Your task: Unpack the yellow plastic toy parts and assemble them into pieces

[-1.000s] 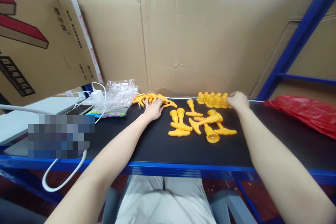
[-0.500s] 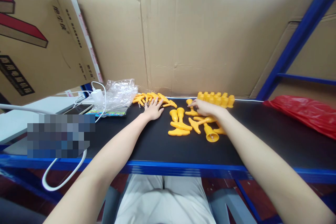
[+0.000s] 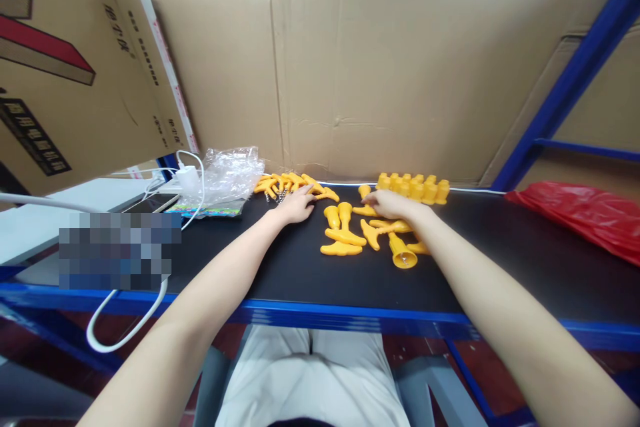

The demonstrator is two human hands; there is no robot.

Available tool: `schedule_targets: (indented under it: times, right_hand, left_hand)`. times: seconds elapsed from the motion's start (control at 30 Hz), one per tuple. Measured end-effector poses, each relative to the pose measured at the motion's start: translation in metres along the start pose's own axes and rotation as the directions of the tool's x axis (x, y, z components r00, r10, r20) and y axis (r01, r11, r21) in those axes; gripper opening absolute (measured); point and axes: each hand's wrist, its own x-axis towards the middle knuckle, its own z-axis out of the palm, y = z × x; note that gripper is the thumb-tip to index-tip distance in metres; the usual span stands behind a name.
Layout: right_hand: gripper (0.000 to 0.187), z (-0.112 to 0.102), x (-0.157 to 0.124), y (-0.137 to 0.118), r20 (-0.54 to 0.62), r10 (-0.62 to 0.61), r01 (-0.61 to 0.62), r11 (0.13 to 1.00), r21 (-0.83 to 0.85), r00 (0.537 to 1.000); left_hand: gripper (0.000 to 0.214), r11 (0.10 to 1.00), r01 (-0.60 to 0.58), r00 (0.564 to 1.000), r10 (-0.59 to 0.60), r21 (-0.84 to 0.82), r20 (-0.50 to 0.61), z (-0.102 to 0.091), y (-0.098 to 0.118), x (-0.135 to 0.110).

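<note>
My left hand (image 3: 297,205) is at the back of the table with fingers curled down onto a pile of yellow T-shaped corkscrew handles (image 3: 270,184). Metal spirals show on some of them. It appears closed on one handle, whose grip is partly hidden. My right hand (image 3: 389,204) pinches a yellow corkscrew (image 3: 365,191) standing cup end away from me, its handle towards me. Between my hands lie two corkscrews with bell-shaped cups (image 3: 345,215). Nearer to me and below my right hand are loose T-handles (image 3: 371,235) and a cup (image 3: 403,253) with its open end facing me.
Rows of yellow cups (image 3: 415,188) stand upright behind my right hand. A red plastic bag (image 3: 565,213) lies at the right. Clear plastic packaging (image 3: 227,177), a white charger (image 3: 188,179) with cables and a laptop-like slab (image 3: 75,210) occupy the left. Cardboard (image 3: 400,80) walls the back.
My left hand's spread fingers have curled in over the handles. My right hand has closed around the corkscrew near the cups. The view has shifted slightly.
</note>
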Motion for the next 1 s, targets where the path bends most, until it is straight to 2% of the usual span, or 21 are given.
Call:
schedule_targets:
  times: [0.1,0.17,0.27,0.37,0.6,0.73,0.8,0.9,1.0]
  right_hand:
    - [0.037,-0.002,0.001,-0.006,0.069,0.022,-0.024,1.000,0.017,0.997]
    - [0.041,-0.001,0.001,-0.008,0.062,0.029,-0.029,1.000,-0.008,0.998]
    - [0.050,0.000,0.000,-0.007,0.031,0.056,-0.052,0.990,-0.128,0.998]
    - [0.047,0.000,-0.003,-0.010,-0.006,0.046,-0.046,0.962,-0.269,0.999]
    - [0.019,-0.007,-0.005,-0.019,-0.018,-0.108,0.096,0.936,-0.339,0.994]
    - [0.015,-0.009,-0.003,-0.017,-0.059,-0.083,0.060,0.945,-0.321,0.995]
    - [0.017,-0.009,-0.003,-0.016,-0.120,-0.073,0.033,0.951,-0.307,0.990]
    - [0.019,-0.012,-0.004,-0.020,-0.269,-0.146,0.050,0.941,-0.335,0.952]
    - [0.022,-0.017,-0.008,-0.036,-0.376,-0.281,0.109,0.902,-0.418,0.883]
  left_hand:
    - [0.048,1.000,0.017,0.997,-0.015,-0.023,0.076,-0.002,0.004,0.004]
    - [0.051,0.999,0.046,0.988,-0.043,-0.015,0.147,-0.007,0.009,0.008]
    - [0.056,0.995,0.103,0.963,-0.102,0.010,0.250,-0.013,0.015,0.014]
    - [0.058,0.992,0.127,0.954,-0.127,0.018,0.271,-0.013,0.019,0.016]
    - [0.045,0.997,0.069,0.996,-0.071,0.028,0.062,0.000,0.015,0.005]
    - [0.038,1.000,0.004,0.993,0.000,0.026,-0.116,-0.003,0.012,0.001]
    - [0.037,0.999,-0.047,0.967,0.049,0.015,-0.250,-0.008,0.014,0.001]
    - [0.038,0.988,-0.150,0.889,0.145,0.022,-0.435,-0.016,0.023,-0.001]
    - [0.040,0.965,-0.253,0.831,0.256,0.073,-0.495,-0.021,0.035,-0.005]
